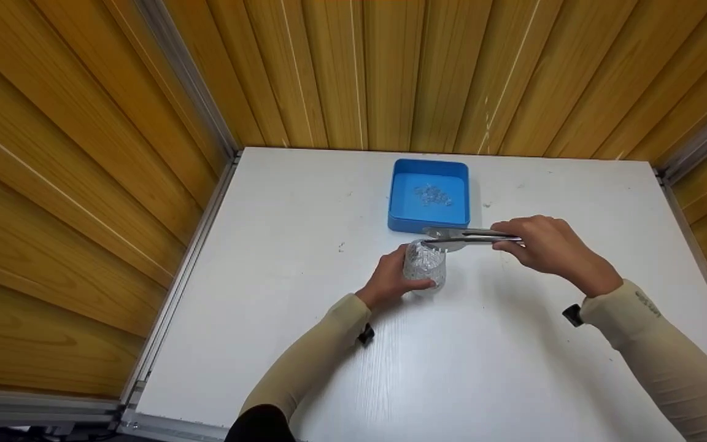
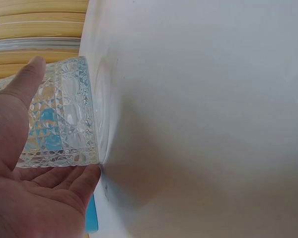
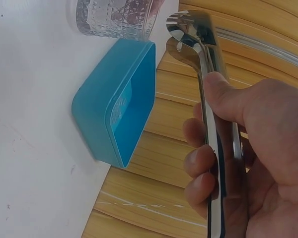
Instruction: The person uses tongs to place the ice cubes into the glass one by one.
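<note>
A clear, patterned glass (image 1: 425,267) stands upright on the table. My left hand (image 1: 390,279) holds its side, the thumb (image 2: 27,82) on one face and the fingers (image 2: 64,186) on the other. My right hand (image 1: 544,245) grips a pair of shiny metal serving tongs (image 3: 216,198), one tip fork-shaped. In the head view the tongs lie sideways over the glass's rim, and their tips sit close together. I cannot tell whether anything is between those tips. Small clear pieces (image 1: 433,195) lie in a blue square box (image 1: 428,224) just behind the glass.
A white table (image 1: 255,245) carries the box and the glass. Wood-patterned panels (image 1: 390,73) rise behind it and on both sides, with metal rails (image 1: 191,80) at the corners. A few tiny specks (image 1: 341,247) dot the tabletop.
</note>
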Available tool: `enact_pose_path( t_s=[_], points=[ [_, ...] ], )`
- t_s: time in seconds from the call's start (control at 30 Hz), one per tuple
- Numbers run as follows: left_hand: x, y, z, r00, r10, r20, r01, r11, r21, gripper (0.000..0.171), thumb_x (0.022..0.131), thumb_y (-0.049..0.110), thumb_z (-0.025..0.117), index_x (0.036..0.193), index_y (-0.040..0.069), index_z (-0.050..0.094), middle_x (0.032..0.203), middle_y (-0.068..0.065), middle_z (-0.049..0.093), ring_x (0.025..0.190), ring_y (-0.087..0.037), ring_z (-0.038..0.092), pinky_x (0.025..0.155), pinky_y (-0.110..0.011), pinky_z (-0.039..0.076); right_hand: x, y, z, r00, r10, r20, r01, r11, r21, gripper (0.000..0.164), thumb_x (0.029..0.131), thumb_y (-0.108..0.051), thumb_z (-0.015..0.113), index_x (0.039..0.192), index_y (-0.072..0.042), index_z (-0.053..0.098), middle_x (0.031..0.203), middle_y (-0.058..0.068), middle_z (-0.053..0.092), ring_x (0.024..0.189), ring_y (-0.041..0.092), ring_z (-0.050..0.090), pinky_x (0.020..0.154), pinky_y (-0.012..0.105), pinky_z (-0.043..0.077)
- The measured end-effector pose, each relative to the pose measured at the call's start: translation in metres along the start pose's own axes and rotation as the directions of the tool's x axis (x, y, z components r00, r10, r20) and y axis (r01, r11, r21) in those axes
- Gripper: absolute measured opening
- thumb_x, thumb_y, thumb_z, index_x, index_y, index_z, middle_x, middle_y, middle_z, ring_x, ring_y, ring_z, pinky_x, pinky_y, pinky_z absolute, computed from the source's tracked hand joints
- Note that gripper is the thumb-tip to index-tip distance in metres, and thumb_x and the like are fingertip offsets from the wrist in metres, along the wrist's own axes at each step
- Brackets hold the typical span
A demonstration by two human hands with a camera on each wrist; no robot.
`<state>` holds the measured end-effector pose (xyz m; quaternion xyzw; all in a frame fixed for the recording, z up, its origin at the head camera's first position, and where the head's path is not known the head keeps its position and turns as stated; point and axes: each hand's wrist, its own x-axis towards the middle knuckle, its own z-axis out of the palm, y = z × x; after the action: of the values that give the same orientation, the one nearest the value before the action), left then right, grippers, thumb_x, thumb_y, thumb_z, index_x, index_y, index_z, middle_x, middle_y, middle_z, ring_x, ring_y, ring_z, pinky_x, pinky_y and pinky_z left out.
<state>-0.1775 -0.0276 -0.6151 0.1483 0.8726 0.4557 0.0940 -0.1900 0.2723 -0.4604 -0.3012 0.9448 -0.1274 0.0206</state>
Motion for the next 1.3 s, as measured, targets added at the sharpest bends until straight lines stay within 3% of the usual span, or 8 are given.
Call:
enact_pose_path(
  t_s=[0.3,0.6,0.77,1.03,1.3],
  points=[
    [-0.001,-0.002,0.002,1.0,0.008,-0.004,-0.009,1.0,-0.017,0.089,0.078,0.048,0.089,0.149,0.013,0.048,0.137,-0.001,0.063,0.118,-0.012,0.061,0.103,-0.03,0.049,-0.002,0.001,0.0,1.0,0.002,0.017,-0.002,1.0,0.004,0.03,0.095,-0.022,0.077,0.123,-0.011,0.074,0.103,0.006,0.077,0.083,0.024,0.067,0.069,0.045,0.055],
    [0.001,-0.002,0.001,1.0,-0.003,-0.006,0.003,1.0,-0.014,0.094,0.077,0.048,0.089,0.151,0.009,0.047,0.139,-0.003,0.062,0.122,-0.014,0.06,0.105,-0.031,0.047,0.009,0.001,-0.01,0.999,0.001,0.037,-0.001,1.0,-0.008,0.031,0.095,-0.023,0.076,0.124,-0.01,0.072,0.103,0.007,0.076,0.081,0.023,0.065,0.07,0.047,0.056],
    [0.0,0.0,0.0,1.0,-0.005,0.0,0.005,1.0,0.007,0.094,0.078,0.048,0.089,0.151,0.008,0.046,0.141,-0.005,0.061,0.125,-0.016,0.059,0.106,-0.032,0.047,0.021,0.002,-0.015,0.998,0.014,0.068,-0.012,1.0,-0.028,0.035,0.097,-0.024,0.074,0.127,-0.007,0.07,0.107,0.01,0.075,0.084,0.025,0.065,0.07,0.047,0.055],
    [-0.002,0.0,0.0,0.999,-0.043,0.002,0.043,0.999,-0.008,0.095,0.078,0.05,0.089,0.152,0.011,0.044,0.143,-0.004,0.059,0.125,-0.014,0.058,0.109,-0.033,0.045,0.048,0.007,-0.012,0.997,0.026,0.071,-0.023,0.999,-0.039,0.031,0.096,-0.023,0.075,0.123,-0.009,0.071,0.101,0.007,0.075,0.081,0.024,0.063,0.069,0.044,0.056],
    [0.0,-0.001,0.0,1.0,-0.009,-0.005,0.009,1.0,0.004,0.094,0.078,0.049,0.089,0.151,0.009,0.046,0.14,-0.005,0.061,0.122,-0.015,0.059,0.107,-0.032,0.047,0.072,0.01,-0.016,0.993,0.046,0.105,-0.04,0.997,-0.061,0.033,0.097,-0.024,0.073,0.124,-0.004,0.069,0.104,0.012,0.075,0.082,0.026,0.064,0.069,0.046,0.056]
  ],
)
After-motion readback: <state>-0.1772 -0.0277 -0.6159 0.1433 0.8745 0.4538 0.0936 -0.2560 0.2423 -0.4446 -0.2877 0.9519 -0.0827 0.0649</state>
